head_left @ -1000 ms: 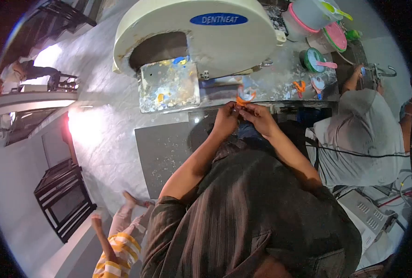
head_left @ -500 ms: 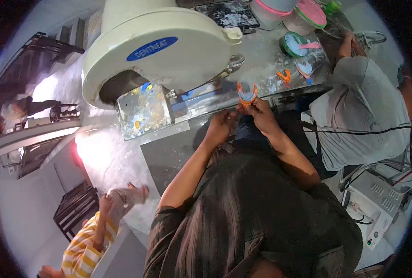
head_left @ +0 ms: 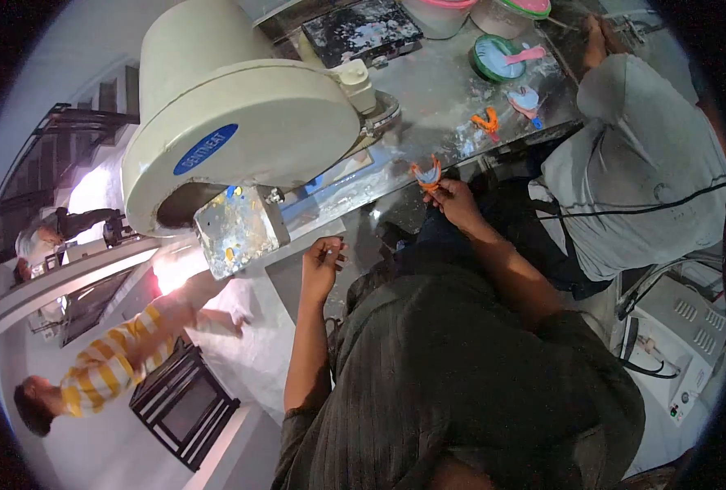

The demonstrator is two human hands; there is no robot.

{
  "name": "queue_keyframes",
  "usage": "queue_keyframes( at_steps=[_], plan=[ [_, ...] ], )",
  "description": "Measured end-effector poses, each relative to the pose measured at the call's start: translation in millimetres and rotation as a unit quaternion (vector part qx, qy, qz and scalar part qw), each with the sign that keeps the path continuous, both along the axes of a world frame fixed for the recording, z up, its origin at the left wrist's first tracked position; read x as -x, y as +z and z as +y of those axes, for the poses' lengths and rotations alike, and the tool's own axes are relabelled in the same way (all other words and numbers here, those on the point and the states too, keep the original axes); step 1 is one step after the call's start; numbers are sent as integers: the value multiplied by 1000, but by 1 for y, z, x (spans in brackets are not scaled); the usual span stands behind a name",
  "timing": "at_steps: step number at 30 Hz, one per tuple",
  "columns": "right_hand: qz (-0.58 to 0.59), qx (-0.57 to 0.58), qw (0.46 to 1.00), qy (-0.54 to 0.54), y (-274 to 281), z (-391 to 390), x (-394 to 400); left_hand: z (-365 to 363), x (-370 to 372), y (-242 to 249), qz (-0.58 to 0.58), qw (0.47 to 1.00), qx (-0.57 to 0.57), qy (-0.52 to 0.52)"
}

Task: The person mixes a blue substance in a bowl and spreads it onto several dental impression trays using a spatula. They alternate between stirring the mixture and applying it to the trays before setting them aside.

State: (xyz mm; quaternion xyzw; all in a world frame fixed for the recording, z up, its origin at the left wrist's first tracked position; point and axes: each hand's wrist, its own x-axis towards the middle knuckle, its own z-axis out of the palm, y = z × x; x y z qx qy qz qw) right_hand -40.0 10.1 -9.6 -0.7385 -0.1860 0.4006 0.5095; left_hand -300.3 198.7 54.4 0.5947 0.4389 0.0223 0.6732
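Note:
My right hand pinches an orange dental impression, U-shaped with a pale filling inside, just off the front edge of the bench. Lower and to the left, my left hand is held apart from it with fingers curled; a pale speck shows at the fingertips, too small to name. On the bench beyond my right hand lie a second orange impression and a pale blue impression with a blue handle. Behind these sits a green bowl of pale blue mix, a pink spatula resting in it.
A big cream machine marked DENTNEAT stands on the bench at left, with a stained plate in front. Buckets are at the back. A person in grey sits at right; another in yellow stripes is at lower left.
My left hand has moved away from the impression, down and to the left. My right hand still holds it. The view has shifted, and the person in stripes has moved.

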Motion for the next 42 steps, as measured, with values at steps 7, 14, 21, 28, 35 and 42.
queue_keyframes(
  at_steps=[7,14,21,28,35,42],
  plan=[
    [-39,-11,999,6,-8,-7,-3,-2,8,8,16,999,18,39],
    [-41,-32,998,-18,-16,-14,0,0,27,2,39,997,22,59],
    [-42,14,999,2,-16,-16,-6,2,36,-2,48,995,36,84],
    [-63,-55,994,-76,-13,-16,0,12,77,-59,55,982,130,125],
    [4,-65,996,-68,-17,-23,-1,16,177,-125,138,944,187,234],
    [53,-55,996,-53,-7,-21,-1,-9,227,-129,293,927,149,181]
  ],
)
